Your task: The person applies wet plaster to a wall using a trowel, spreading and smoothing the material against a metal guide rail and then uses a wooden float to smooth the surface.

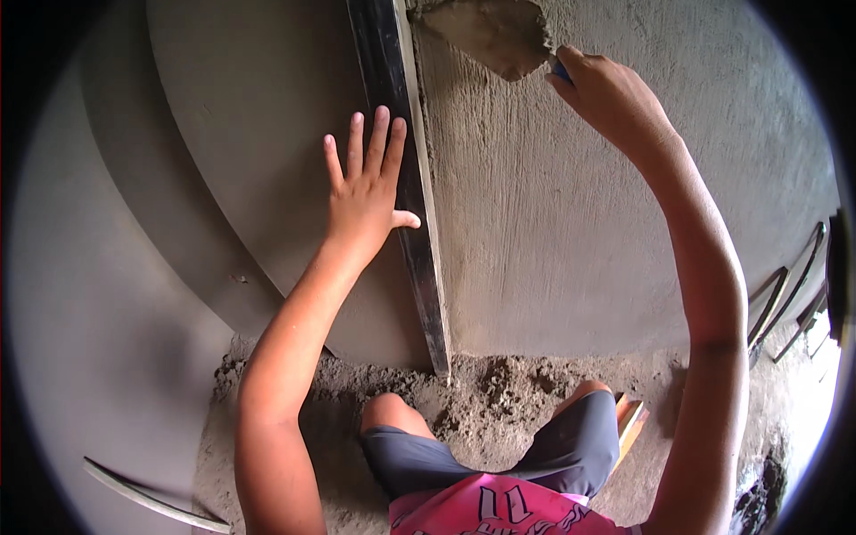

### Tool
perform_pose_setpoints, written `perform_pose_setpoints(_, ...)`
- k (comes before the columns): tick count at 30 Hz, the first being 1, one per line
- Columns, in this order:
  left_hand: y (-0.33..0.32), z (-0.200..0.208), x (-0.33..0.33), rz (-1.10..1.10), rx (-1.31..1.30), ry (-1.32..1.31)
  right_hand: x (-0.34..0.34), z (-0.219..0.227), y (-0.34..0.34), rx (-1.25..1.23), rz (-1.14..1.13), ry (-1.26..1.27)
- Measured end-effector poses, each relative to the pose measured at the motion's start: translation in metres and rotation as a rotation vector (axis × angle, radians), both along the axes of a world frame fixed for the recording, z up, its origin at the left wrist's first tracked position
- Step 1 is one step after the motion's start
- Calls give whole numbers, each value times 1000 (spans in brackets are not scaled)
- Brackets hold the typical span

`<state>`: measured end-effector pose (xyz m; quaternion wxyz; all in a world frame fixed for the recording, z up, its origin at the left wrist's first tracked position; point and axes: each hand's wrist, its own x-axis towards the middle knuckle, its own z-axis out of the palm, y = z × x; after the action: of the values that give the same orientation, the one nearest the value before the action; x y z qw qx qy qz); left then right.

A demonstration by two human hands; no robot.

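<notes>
From the head view, my left hand (366, 192) lies flat with fingers spread, gripping nothing, pressing a long dark straightedge (406, 187) that stands upright against the wall corner, its lower end resting in loose mortar (486, 392) on the floor just beyond my knees. Far up and to the right, my right hand (606, 89) is wrapped tight around the blue handle of a trowel (495, 36), whose mortar-coated blade lies against the rough grey plaster (580, 232) right of the straightedge.

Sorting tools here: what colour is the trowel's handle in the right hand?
Blue, in the head view: the trowel's handle peeks from the right hand.
</notes>
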<state>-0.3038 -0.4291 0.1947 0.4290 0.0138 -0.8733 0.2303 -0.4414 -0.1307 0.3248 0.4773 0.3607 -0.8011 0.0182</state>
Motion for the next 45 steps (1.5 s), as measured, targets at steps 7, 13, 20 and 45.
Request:
perform_pose_setpoints(7, -4, -2, -2, 5, 13, -5, 3, -82, 6, 181, -83, -91)
perform_pose_setpoints(13, -5, -3, -4, -56, 34, 18, 6, -181, 16, 478, -163, -151)
perform_pose_setpoints(20, -4, -1, -2, -64, 34, 9, 6, -307, 56, 454, -41, -506)
perform_pose_setpoints(45, 2, 3, -11, 75, 21, -125, -2, -469, 123, 268, -170, -965)
